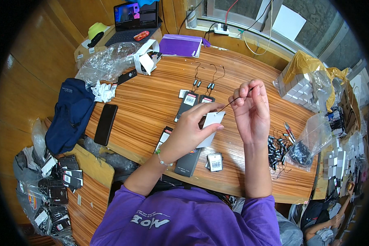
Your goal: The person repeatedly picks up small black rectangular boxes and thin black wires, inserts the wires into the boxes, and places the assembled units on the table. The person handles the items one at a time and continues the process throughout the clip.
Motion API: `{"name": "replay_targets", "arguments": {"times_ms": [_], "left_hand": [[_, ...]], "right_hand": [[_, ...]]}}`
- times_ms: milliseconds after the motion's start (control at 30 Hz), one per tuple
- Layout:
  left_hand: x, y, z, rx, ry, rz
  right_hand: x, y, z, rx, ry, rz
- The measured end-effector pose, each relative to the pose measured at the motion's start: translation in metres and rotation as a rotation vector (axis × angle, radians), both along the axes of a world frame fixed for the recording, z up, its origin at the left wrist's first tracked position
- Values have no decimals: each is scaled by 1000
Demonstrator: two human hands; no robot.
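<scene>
My left hand [183, 131] holds a white hang tag [209, 130] upright between thumb and fingers over the middle of the table. A thin black cord [232, 101] runs from the hole at the tag's top to my right hand [253, 112]. There, thumb and forefinger pinch the cord's end, raised above the tag. Past my left hand lie black hang tags [186, 105] with corded seals [210, 86] at their far ends. Under my left wrist are a long black card [187, 165] and another black tag [163, 137]. Small white barcode tags [215, 162] lie in a stack nearer me.
Loose black corded seals [278, 149] and a plastic bag of them [301, 153] lie at right, near a pen [289, 132]. White boxes [301, 90] stand behind. On the left are a phone [105, 124], blue cloth [69, 110] and stacked tags [71, 172]; a laptop [136, 18] sits far back.
</scene>
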State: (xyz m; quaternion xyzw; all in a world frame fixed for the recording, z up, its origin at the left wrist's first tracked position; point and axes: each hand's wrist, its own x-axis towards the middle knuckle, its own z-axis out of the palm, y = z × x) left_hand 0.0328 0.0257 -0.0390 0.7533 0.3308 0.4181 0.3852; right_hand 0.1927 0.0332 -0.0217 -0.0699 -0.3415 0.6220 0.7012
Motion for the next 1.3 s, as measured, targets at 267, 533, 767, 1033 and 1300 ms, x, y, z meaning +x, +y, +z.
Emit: {"name": "replay_targets", "arguments": {"times_ms": [267,533,767,1033,1300], "left_hand": [[-2,-1,-5,-280,-245,-195],[-7,2,-7,-143,-264,91],[-17,7,16,548,193,256],[-22,5,25,361,270,244],[-25,7,20,141,117,183]], "right_hand": [[3,2,0,-61,25,-45],[12,5,-2,-54,-123,-99],[9,14,-11,-215,-364,-323],[-1,12,-13,-188,-243,-81],[1,3,-1,-94,-249,-115]]}}
